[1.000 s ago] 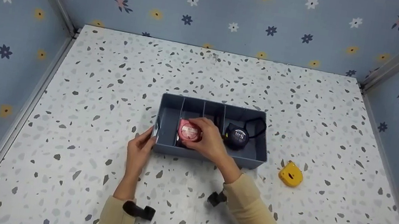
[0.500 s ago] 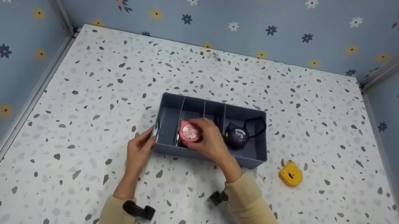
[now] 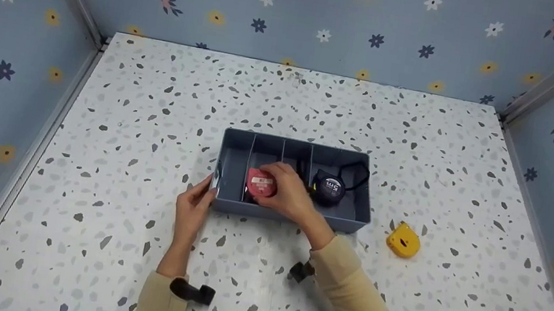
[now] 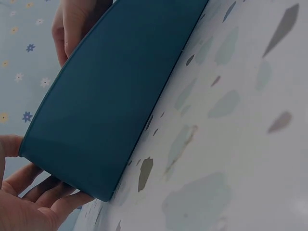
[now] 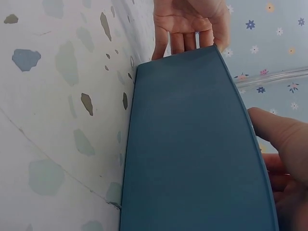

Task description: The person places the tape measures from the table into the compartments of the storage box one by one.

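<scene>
A grey-blue divided box (image 3: 291, 216) stands on the table in the head view. My left hand (image 3: 191, 211) holds its left end, fingers against the outer end wall and thumb at the rim. With my right hand (image 3: 289, 193) I pinch a red tape measure (image 3: 260, 183) at the second compartment from the left. How deep it sits is hard to tell, and its right side is hidden by my fingers. A black tape measure (image 3: 328, 189) with a wrist strap lies in the rightmost compartment. Both wrist views show the box's front wall (image 4: 115, 91), which hides what is inside.
On the table right of the box lies a yellow tape measure (image 3: 403, 241). Something dark (image 3: 303, 164) shows in the third compartment, partly hidden behind my right hand. Flower-patterned panels (image 3: 298, 10) border the speckled table (image 3: 153, 104) at the back and sides.
The red tape measure has tilted a little in my right hand, so its label faces differently. My left hand and the box stay where they were.
</scene>
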Demonstrator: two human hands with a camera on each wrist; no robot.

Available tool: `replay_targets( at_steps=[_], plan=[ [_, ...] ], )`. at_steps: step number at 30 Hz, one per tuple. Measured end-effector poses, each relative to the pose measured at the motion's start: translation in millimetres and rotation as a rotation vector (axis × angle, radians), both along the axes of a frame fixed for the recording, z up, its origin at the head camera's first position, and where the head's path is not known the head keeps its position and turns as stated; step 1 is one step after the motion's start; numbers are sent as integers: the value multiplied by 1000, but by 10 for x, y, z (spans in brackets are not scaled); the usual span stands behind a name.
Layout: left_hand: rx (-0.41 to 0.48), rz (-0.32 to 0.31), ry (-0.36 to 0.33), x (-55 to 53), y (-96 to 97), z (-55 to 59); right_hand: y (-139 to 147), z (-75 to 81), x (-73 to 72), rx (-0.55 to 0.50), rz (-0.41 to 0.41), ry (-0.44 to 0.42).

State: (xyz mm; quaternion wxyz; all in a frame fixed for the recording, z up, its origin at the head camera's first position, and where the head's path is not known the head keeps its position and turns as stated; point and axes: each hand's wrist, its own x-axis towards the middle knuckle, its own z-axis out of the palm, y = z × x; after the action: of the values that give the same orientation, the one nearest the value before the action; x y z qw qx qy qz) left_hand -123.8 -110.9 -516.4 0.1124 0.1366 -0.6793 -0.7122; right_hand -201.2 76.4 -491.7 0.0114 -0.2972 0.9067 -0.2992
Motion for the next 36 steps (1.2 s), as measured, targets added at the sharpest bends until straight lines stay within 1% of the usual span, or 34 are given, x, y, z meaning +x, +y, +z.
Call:
replay_targets(
  at_steps=[6,10,19,22,28,36],
  plan=[
    [20,4,20,-48,-40,-210,-23,6,-30,37,20,16],
    [14,13,31,-63,-35,-259,-39,7,-42,71,29,14],
    [12,29,76,-68,-20,-275,-79,-1,-76,148,54,43],
    [11,27,81,-68,-23,-280,-96,-9,-91,182,59,59],
    [0,6,63,-67,-34,-271,-124,-35,-101,245,65,79],
    [24,-3,41,-59,-40,-250,-157,-62,-135,304,63,103]
  ],
)
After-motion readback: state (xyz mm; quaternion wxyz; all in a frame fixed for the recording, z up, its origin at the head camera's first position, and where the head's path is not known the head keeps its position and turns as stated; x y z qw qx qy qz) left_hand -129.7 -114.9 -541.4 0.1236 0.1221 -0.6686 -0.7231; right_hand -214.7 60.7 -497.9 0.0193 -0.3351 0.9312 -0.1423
